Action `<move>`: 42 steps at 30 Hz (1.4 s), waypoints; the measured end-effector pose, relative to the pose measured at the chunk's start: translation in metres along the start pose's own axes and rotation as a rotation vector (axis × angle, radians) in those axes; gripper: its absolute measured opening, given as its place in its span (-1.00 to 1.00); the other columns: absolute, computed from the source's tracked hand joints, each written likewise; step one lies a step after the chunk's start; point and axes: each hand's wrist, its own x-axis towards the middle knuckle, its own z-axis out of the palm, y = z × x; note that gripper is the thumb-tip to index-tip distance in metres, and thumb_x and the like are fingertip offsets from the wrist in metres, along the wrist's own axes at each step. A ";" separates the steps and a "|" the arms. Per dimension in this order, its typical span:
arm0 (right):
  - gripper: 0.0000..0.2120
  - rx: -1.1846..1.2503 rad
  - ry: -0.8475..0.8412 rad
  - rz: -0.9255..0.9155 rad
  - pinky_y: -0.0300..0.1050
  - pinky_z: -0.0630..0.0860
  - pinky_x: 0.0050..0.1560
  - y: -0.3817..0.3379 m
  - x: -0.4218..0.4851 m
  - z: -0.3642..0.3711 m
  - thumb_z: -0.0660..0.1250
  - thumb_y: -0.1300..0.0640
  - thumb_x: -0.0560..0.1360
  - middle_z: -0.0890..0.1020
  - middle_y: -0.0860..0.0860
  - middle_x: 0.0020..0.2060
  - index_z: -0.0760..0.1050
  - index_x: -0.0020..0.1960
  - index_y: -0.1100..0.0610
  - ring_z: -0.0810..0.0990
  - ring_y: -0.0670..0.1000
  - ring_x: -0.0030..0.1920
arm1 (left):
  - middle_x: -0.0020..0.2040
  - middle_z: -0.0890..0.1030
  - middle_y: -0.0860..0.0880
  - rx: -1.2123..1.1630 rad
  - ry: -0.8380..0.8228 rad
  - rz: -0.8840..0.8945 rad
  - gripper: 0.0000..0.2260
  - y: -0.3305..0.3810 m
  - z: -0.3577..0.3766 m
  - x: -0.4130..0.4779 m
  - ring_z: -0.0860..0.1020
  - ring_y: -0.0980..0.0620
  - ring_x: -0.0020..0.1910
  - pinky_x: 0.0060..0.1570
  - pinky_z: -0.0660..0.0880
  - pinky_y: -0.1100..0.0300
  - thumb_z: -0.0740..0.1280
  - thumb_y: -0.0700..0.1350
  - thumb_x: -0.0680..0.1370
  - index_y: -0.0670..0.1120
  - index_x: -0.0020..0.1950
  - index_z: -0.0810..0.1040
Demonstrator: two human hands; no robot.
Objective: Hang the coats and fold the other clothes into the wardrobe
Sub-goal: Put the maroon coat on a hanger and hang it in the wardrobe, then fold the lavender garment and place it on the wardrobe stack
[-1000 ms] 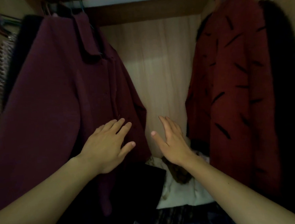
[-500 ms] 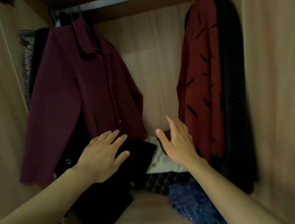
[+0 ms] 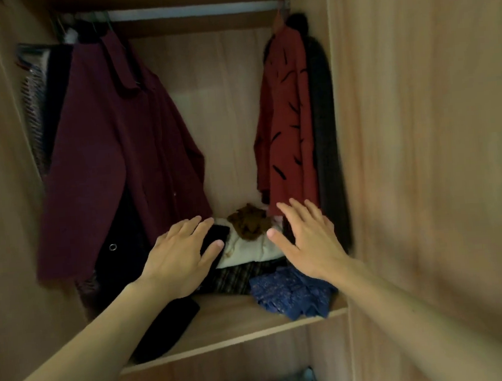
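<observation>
I see left hand, right hand splayed, empty, over wooden shelf; maroon coat, black-flecked red coat hang above it, gap between.

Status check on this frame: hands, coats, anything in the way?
Left hand, right hand open, holding nothing. Maroon coat and red coat hang on the rail. Clothes pile on shelf.

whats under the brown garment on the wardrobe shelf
The brown garment lies on a cream garment, which rests on a dark striped cloth on the shelf. Whatever sits further back in the pile is covered.
</observation>
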 end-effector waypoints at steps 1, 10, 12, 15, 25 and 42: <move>-0.33 -0.029 -0.014 0.018 0.26 0.11 0.48 -0.001 -0.014 -0.003 -0.04 -0.37 0.55 0.11 0.00 0.58 0.06 0.57 -0.08 -0.02 0.10 0.57 | 0.58 0.19 0.01 -0.055 0.005 -0.001 -0.44 0.000 0.004 -0.009 0.12 -0.01 0.55 0.47 0.19 -0.05 -0.01 0.26 0.62 0.08 0.58 0.13; -0.32 -0.231 -0.111 0.133 0.16 0.11 0.50 0.003 -0.128 -0.062 0.03 -0.34 0.55 0.21 0.10 0.55 0.14 0.56 0.01 0.13 0.17 0.54 | 0.51 0.31 0.01 -0.330 -0.127 -0.043 -0.48 0.027 0.049 -0.093 0.25 -0.10 0.47 0.36 0.31 -0.07 0.05 0.24 0.61 0.09 0.54 0.23; -0.32 -0.235 -0.090 0.139 0.18 0.12 0.49 0.005 -0.152 -0.077 0.04 -0.33 0.56 0.24 0.11 0.53 0.15 0.55 0.03 0.15 0.17 0.53 | 0.49 0.34 -0.01 -0.373 -0.134 -0.002 -0.48 0.045 0.043 -0.100 0.28 -0.12 0.45 0.33 0.34 -0.11 0.07 0.24 0.61 0.09 0.53 0.25; -0.31 -0.233 -0.118 0.195 0.22 0.08 0.51 0.011 -0.189 -0.102 -0.02 -0.37 0.56 0.17 0.08 0.55 0.09 0.56 0.00 0.05 0.16 0.56 | 0.49 0.35 0.00 -0.393 -0.112 0.064 -0.48 0.081 0.034 -0.109 0.27 -0.12 0.45 0.36 0.31 -0.13 0.08 0.24 0.61 0.07 0.53 0.26; -0.28 -0.299 -0.079 0.431 0.26 0.01 0.53 0.068 -0.341 -0.224 -0.09 -0.42 0.53 0.06 0.01 0.59 0.03 0.57 -0.07 -0.04 0.10 0.58 | 0.39 0.43 0.02 -0.380 -0.129 0.330 -0.47 0.250 0.001 -0.147 0.38 -0.08 0.36 0.27 0.39 -0.13 0.04 0.29 0.59 0.07 0.49 0.30; -0.31 -0.419 0.006 0.923 0.23 0.07 0.51 0.134 -0.680 -0.422 0.01 -0.38 0.54 0.08 0.06 0.58 0.10 0.56 -0.05 0.00 0.14 0.57 | 0.47 0.39 -0.02 -0.481 -0.297 0.802 -0.48 0.590 -0.023 -0.319 0.35 -0.07 0.43 0.40 0.29 -0.03 0.10 0.25 0.60 0.05 0.50 0.30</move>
